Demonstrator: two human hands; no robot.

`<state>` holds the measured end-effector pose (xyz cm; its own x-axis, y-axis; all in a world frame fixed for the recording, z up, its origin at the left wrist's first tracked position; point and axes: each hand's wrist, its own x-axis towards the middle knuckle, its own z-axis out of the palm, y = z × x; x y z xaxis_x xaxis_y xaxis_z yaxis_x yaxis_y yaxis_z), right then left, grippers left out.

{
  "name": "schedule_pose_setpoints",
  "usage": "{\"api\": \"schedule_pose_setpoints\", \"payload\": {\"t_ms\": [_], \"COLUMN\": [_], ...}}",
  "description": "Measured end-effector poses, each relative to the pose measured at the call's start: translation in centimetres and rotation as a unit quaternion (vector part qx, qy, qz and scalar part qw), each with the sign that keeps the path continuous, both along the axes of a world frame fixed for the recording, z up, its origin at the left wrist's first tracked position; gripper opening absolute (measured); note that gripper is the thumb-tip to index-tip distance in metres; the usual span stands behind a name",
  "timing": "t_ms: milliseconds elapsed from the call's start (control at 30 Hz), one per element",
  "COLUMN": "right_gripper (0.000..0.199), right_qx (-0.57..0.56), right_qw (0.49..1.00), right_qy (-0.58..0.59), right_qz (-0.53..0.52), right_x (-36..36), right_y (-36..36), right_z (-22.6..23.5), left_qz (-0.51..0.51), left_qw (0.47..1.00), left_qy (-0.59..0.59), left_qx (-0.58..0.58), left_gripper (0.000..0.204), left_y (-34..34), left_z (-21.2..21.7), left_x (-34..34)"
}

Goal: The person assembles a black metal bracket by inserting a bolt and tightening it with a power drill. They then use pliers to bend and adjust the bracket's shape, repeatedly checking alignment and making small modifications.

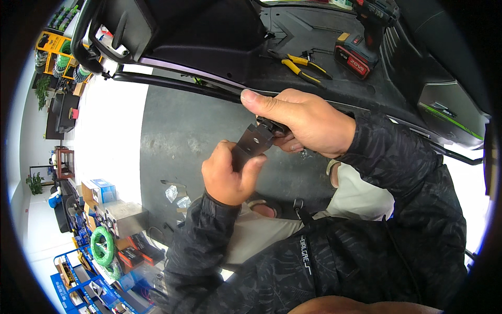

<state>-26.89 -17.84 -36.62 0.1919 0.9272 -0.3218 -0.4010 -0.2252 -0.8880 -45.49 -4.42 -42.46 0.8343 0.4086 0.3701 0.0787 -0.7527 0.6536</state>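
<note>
Between my hands, in front of my body, is a dark metal bracket (250, 148) with a small hole in its flat face. My left hand (228, 175) grips its lower end, thumb along one side and fingers behind. My right hand (308, 120) is closed round a black part (271, 125) at the bracket's upper end, its thumb stretched toward the upper left. The palm hides most of that black part, so its kind is unclear. Pliers with yellow-and-black handles (300, 67) lie on the black vehicle floor (293, 31) just beyond my right hand.
A cordless drill with a red-and-black battery (357, 55) stands beside the pliers. Black tube framing (172, 81) edges the vehicle. Clear plastic bags (171, 194) lie on the grey floor. At lower left are boxes (125, 217), green coiled cable (102, 246) and blue racks (78, 282).
</note>
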Motion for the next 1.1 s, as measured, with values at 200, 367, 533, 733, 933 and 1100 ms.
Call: {"api": "schedule_pose_setpoints", "payload": {"t_ms": [200,367,533,733,933,1100], "right_gripper": [0.048,0.044,0.040,0.037,0.036,0.034], "right_qx": [0.073,0.090,0.090,0.101,0.083,0.032], "right_qw": [0.993,0.985,0.977,0.976,0.973,0.983], "right_qy": [0.031,0.062,0.104,0.126,0.132,0.136], "right_qz": [-0.085,-0.135,-0.161,-0.146,-0.169,-0.121], "right_x": [-1.1,-1.2,-1.3,-0.5,-0.9,0.2], "right_y": [0.3,0.7,1.0,1.0,1.1,1.6], "right_z": [-1.5,-2.3,-2.8,-3.7,-4.1,-3.3], "left_qz": [-0.001,0.007,-0.002,-0.015,-0.022,0.009], "left_qw": [1.000,0.998,0.997,0.996,0.996,0.998], "left_qy": [0.014,0.046,0.043,0.048,0.054,0.057], "left_qx": [-0.007,-0.048,-0.064,-0.074,-0.061,-0.027], "left_gripper": [0.044,0.041,0.041,0.041,0.045,0.045], "left_y": [0.0,-0.5,-0.8,-1.0,-0.9,-0.9], "left_z": [-0.4,-0.4,-0.5,-0.9,-1.3,-2.0], "left_x": [0.7,1.0,1.6,2.3,2.4,2.1]}}
